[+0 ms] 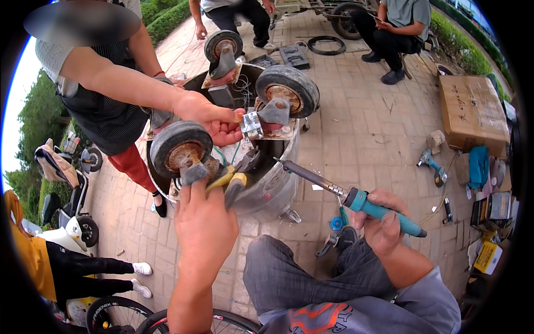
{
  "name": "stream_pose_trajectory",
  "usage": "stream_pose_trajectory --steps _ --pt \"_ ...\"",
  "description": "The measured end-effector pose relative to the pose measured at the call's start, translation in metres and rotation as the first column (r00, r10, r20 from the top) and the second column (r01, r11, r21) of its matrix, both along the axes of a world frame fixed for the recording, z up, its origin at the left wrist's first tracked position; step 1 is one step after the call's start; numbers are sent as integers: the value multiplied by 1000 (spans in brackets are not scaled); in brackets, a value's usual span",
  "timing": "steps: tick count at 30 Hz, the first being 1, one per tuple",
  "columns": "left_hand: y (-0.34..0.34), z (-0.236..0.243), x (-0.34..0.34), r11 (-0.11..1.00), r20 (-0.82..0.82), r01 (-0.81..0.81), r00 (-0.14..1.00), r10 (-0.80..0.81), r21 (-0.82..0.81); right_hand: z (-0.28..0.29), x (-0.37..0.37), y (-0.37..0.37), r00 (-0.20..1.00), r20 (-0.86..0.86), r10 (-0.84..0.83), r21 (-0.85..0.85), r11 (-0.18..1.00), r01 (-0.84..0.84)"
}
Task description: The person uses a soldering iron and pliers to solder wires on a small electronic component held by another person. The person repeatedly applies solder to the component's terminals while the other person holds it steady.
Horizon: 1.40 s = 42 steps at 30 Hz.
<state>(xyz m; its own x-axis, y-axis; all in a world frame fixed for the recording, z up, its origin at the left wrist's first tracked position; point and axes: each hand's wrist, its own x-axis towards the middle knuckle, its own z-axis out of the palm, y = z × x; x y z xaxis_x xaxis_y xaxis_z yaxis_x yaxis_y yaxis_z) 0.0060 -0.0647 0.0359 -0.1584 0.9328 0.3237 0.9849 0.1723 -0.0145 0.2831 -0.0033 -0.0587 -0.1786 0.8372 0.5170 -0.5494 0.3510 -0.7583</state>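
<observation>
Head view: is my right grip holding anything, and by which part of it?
Yes: your right grip holds a pencil-shaped, dark-metal soldering iron by its teal handle.

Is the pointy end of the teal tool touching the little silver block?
Apart. The head view shows a gap: the tip of the teal tool ends below and right of the silver block.

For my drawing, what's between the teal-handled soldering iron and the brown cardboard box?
Between iron and box, the head view shows a blue power tool and a tan lump on paving.
</observation>
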Motion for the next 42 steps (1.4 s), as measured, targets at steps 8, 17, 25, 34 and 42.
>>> stream_pose_trajectory --steps 8,17,25,34,42 --pt "1 9 4 1000 54 -3 999 3 9 -3 3 3 999 13 -38 -17 999 38" --pt "-1 6 2 999 65 -42 997 41 16 -7 5 10 998 31 -62 1 998 62" --pt "-4 12 -2 1000 71 -5 997 4 6 -1 3 20 996 67 -63 102 993 56" --pt "-1 26 -8 996 222 -4 975 23 -86 27 3 34 961 257 -106 251 967 40" --pt "11 33 -6 991 212 26 977 3 -134 17 -6 34 963 222 -152 258 962 93"
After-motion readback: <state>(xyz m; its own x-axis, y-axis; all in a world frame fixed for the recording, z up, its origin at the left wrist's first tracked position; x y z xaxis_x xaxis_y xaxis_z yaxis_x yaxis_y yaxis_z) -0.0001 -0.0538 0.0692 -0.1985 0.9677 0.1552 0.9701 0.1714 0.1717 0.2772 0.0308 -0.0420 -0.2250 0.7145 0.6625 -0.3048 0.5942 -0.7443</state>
